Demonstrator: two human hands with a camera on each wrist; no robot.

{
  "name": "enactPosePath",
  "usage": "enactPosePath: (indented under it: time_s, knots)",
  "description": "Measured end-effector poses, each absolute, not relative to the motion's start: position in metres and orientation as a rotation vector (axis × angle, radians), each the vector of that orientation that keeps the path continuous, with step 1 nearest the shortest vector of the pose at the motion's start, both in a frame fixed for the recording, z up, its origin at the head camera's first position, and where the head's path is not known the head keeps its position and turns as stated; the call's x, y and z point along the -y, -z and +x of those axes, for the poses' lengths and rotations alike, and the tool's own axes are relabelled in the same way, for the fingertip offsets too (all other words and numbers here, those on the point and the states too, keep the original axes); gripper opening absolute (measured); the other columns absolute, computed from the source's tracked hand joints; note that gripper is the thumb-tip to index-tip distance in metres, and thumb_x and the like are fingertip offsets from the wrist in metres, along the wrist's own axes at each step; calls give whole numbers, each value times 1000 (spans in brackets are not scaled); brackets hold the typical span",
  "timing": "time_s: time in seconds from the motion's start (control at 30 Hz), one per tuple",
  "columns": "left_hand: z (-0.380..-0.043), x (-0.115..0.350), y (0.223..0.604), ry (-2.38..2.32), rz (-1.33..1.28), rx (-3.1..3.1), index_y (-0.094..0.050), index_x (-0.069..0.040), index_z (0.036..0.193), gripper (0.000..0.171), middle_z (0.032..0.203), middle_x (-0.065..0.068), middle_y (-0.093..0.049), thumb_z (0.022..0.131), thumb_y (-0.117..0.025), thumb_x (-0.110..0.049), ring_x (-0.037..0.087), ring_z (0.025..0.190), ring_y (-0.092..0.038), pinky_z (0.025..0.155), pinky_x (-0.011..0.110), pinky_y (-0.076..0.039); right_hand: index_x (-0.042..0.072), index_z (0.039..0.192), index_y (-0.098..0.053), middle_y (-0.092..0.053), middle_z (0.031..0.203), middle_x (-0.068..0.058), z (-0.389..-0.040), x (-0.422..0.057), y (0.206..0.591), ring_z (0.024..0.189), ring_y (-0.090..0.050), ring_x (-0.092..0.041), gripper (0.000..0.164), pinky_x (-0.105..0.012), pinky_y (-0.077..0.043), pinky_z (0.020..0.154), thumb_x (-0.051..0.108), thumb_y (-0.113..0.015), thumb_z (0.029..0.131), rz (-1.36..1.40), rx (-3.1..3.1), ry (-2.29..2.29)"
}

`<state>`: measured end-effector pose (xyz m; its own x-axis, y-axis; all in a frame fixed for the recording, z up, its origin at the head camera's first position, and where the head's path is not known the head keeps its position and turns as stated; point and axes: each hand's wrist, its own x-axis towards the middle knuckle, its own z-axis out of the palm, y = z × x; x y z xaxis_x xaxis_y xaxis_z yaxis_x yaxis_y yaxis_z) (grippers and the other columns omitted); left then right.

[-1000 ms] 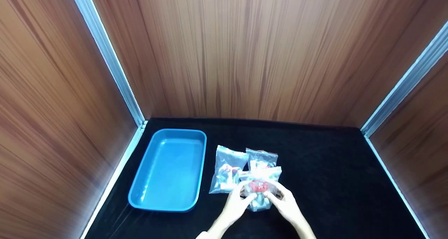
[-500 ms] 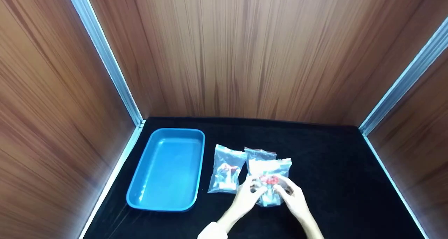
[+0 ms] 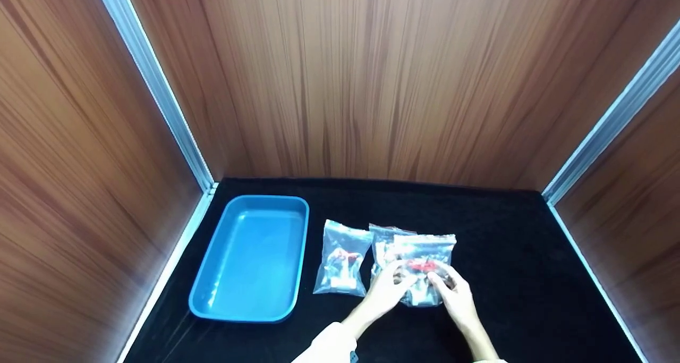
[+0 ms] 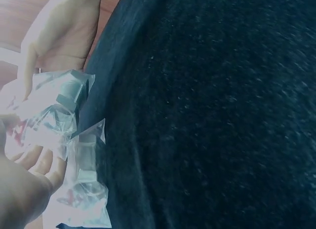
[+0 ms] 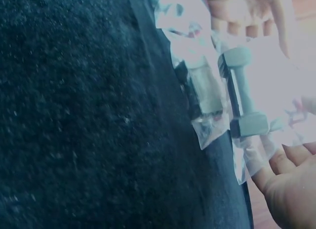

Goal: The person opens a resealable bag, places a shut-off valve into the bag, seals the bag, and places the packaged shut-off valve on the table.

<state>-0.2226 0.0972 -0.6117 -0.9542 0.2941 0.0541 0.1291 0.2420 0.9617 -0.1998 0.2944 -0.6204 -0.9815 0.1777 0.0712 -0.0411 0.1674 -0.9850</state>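
Observation:
My left hand [image 3: 385, 294] and right hand [image 3: 459, 299] hold a clear zip bag [image 3: 425, 242] from its two sides, thumbs on the near face and fingers behind. Inside is a metal valve [image 5: 249, 93] with a red handwheel [image 3: 422, 266]. In the right wrist view its blocky ends show through the plastic. The held bag overlaps a second bag [image 3: 380, 241], which is partly hidden behind it and the left hand. A third bag [image 3: 342, 272], also holding a metal part with a red handle, lies to the left of my left hand.
A blue tray [image 3: 307, 235] stands at the left on the black cloth [image 3: 510, 256]. Wood-grain panels [image 3: 340, 86] with metal corner strips [image 3: 164, 97] enclose the back and both sides.
Both hands have carried the held bag to the right and slightly away from the body. More of the bag behind it now shows. The other bags and the tray stay put.

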Motion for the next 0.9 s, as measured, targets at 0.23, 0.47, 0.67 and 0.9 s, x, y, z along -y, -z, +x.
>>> enactPosePath:
  time_s: [0.23,0.47,0.67,0.9]
  knots:
    - [-230,-110,608,-1885,426,-2303,-60,-5,138,46,112,12,-78,98,-75,-23,25,109,-76,91,28,-60,-8,137,-62,-78,89,-3,-208,-305,619,81,-70,-4,39,-18,-56,79,9,-69,102,-230,2228,-1915]
    - [-238,-124,609,-1991,436,-2225,-63,0,131,39,101,14,-79,95,-72,-10,12,93,-74,80,21,-56,-9,139,-59,-77,89,2,-217,-316,618,81,-68,-4,43,-19,-54,77,10,-70,103,-275,2252,-1931]
    - [-241,-130,609,-2028,411,-2143,-58,6,140,47,108,20,-78,96,-69,-5,16,93,-73,79,20,-55,-8,139,-60,-77,88,0,-223,-324,620,81,-67,-4,44,-20,-51,78,15,-70,103,-332,2304,-1902]
    - [-244,-136,609,-2029,387,-2020,-46,6,152,62,123,27,-74,95,-67,-1,25,104,-73,79,20,-54,-7,146,-56,-78,98,-5,-231,-333,625,82,-67,0,52,-20,-52,77,20,-69,104,-403,2376,-1868]
